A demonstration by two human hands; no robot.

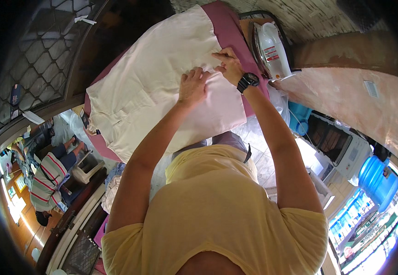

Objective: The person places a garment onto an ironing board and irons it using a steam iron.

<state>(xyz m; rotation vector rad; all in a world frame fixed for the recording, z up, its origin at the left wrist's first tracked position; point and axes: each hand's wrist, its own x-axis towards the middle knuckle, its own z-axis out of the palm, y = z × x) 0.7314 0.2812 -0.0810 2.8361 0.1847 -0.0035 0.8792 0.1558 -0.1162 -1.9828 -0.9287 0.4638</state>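
A cream cloth lies spread over a maroon-covered table, with wrinkles along its left side. My left hand rests on the cloth near its right part, fingers slightly bent and apart. Close by, farther up and to the right, my right hand touches the cloth at its right edge. Its forefinger and thumb point left with a gap between them. A black watch is on my right wrist. Small creases run through the cloth between the two hands.
Just right of the table, a white iron stands on a dark-framed holder. A metal lattice door is at the far left. Lower left, a person in a striped shirt sits nearby. Blue water containers stand at the right.
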